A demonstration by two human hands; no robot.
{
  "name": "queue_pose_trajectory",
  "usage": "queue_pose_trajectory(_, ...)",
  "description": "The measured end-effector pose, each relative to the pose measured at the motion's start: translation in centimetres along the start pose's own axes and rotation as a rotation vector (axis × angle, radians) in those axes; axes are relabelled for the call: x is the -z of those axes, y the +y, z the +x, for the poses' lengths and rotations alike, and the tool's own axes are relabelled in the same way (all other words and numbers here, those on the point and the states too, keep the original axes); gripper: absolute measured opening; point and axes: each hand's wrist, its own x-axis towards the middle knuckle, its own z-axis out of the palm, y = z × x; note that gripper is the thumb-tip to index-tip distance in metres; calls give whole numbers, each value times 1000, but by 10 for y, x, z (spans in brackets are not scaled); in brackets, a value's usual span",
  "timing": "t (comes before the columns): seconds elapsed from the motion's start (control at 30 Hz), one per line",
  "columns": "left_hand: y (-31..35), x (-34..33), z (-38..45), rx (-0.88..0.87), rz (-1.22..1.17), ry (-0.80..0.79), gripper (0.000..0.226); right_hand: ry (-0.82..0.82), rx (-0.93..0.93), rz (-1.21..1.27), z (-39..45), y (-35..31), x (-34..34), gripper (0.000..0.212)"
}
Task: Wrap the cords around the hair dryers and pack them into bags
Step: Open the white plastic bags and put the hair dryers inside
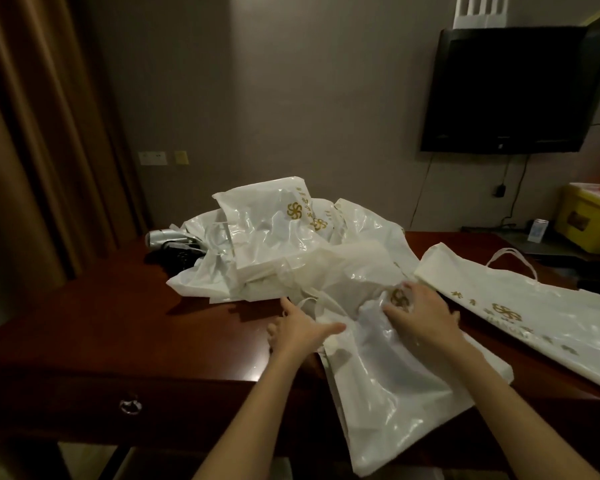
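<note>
We are at the bag-handling part of the job, and the nearest white plastic bag (395, 382) hangs partly over the front edge of the dark wooden desk (125, 327). To do this well, we should find its mouth and cord handles first, spread the opening flat on the wood, and keep one hand pinning it while the other fetches a dryer, since the slick film will probably slide.

Our left hand (297, 329) reaches forward at the bag's left edge, palm turned inward, fingers spread and mostly straight, the forefinger pointing ahead; it grips nothing that we can see. Our right hand (421, 311) lies palm-down on the bag's upper part beside a gold emblem, fingers loosely bent onto the plastic; whether they pinch a fold we cannot tell.

To the right lies a second printed bag (520, 317) with a loop handle, flat on the desk. Beyond the hands sits a heap of crumpled bags (274, 237). At its far left edge a silver hair dryer (163, 236) pokes out, with a dark one (179, 252) just beside it, both well apart from our hands and not yet bagged. A wall-mounted television (510, 91) hangs beyond.
</note>
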Motion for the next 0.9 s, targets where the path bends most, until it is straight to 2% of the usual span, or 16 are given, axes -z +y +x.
queue_pose_trajectory(0.07, 4, -17, 5, -17, 42, 44, 126, -82, -177, 261, 12, 29, 1, 108)
queue_pose_trajectory(0.1, 7, -23, 6, -37, 40, 46, 120, -124, -254, 338, 20, 45, -2, 120)
queue_pose_trajectory(0.13, 9, -29, 8, -62, 24, 44, 112, -153, -292, 386, 29, 56, -5, 122)
queue_pose_trajectory(0.2, 14, -34, 9, -112, -28, 39, 98, -243, -335, 459, 34, 50, -2, 108)
queue_pose_trajectory(0.23, 16, -35, 10, -126, -63, 34, 94, -284, -349, 485, 36, 45, -2, 93)
queue_pose_trajectory(0.3, 22, -37, 14, -125, -168, 13, 97, -395, -343, 493, 36, 28, 2, 58)
queue_pose_trajectory(0.33, 24, -37, 16, -108, -251, -9, 101, -427, -330, 476, 39, 24, 2, 50)
queue_pose_trajectory(0.43, 27, -34, 20, -40, -592, -96, 106, -461, -297, 486, 37, 9, 5, 50)
queue_pose_trajectory(0.57, 25, -32, 15, -16, -821, -174, 107, -452, -186, 608, 27, -8, -4, 38)
queue_pose_trajectory(0.73, 8, -27, 15, -84, -934, -173, 113, -388, -114, 703, 15, -24, -20, 52)
queue_pose_trajectory(0.83, -7, 2, 16, -145, -963, -158, 119, -397, -91, 762, 11, -44, -34, 80)
queue_pose_trajectory(0.9, -20, 34, 18, -204, -947, -132, 115, -368, -21, 765, 7, -76, -45, 85)
